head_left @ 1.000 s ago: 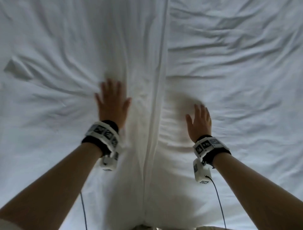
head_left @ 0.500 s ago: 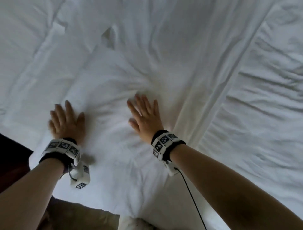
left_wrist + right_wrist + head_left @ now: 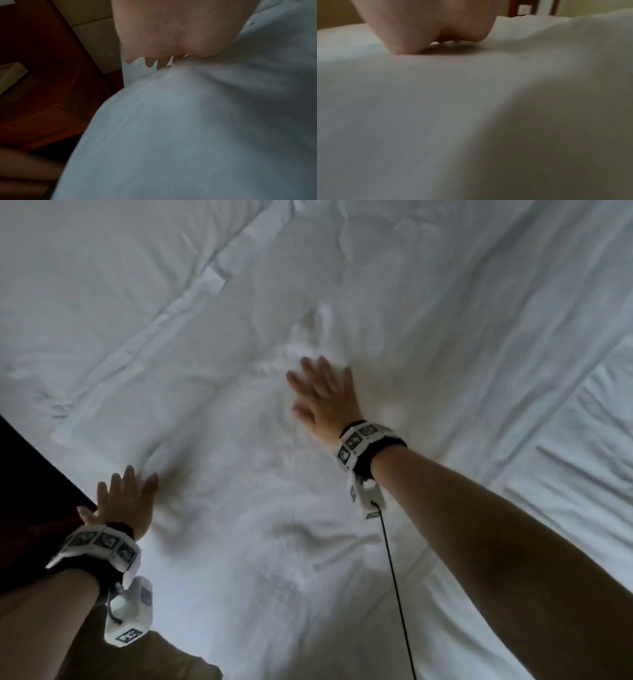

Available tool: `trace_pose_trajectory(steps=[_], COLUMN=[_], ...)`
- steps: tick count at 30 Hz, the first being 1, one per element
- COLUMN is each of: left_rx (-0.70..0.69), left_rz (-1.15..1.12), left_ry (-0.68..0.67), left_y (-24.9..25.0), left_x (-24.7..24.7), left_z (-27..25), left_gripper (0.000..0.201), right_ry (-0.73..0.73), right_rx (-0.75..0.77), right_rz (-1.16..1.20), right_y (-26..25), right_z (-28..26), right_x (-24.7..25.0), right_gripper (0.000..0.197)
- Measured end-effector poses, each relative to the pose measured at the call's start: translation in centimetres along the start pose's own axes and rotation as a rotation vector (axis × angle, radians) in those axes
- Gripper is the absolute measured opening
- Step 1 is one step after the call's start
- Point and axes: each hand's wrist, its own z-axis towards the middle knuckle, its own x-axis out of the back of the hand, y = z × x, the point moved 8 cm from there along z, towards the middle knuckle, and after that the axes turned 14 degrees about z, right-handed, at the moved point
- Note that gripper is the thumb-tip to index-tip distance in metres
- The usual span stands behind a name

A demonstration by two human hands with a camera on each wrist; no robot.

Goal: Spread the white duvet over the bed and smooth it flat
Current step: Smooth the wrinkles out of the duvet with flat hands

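Observation:
The white duvet (image 3: pixel 428 313) covers nearly the whole head view, creased around both hands, with a long seam running diagonally at the upper left. My left hand (image 3: pixel 123 498) lies flat, fingers straight, pressing the duvet at its left edge beside dark wood. My right hand (image 3: pixel 325 395) presses palm-down with spread fingers near the middle, wrinkles fanning out ahead of it. In the left wrist view the palm (image 3: pixel 171 33) bears on the duvet (image 3: pixel 188 135) at its edge. The right wrist view shows the heel of the hand (image 3: pixel 428 27) on smooth duvet fabric (image 3: pixel 471 108).
Dark wooden furniture (image 3: pixel 30 484) stands against the bed's left edge, seen also as a brown panel (image 3: pixel 42 94) with a beige wall behind. A black cable (image 3: pixel 394 577) hangs from the right wrist camera. A fold line (image 3: pixel 534 392) crosses the duvet at the right.
The view has swung further along the bed. Both hands have slid outward over the duvet: the left to the edge by the wood, the right farther away and to the right.

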Motion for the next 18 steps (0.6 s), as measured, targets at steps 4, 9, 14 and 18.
trace_pose_trajectory(steps=[4,9,14,18], left_rx=[-0.099,-0.367,-0.817,-0.906], left_rz=[-0.028,0.010,0.145,0.356], left_ry=[0.128,0.357,0.495,0.558], left_y=[3.6,13.4,24.8,26.9], left_x=[4.3,9.1,8.0,5.6], left_z=[0.4,-1.5,-7.1,-7.4], left_gripper=[0.063,0.058,0.063,0.067], right_ry=[0.218,0.253,0.091,0.230], right_rx=[-0.520,-0.376,-0.050,-0.612], right_rz=[0.144,0.168,0.105,0.186], right_y=[11.7,8.8,1.5,14.9], right_z=[-0.6,-4.1,-7.8,-13.6], right_x=[5.2,3.6,-3.2,-3.5], right_gripper=[0.062,0.065,0.059,0.063])
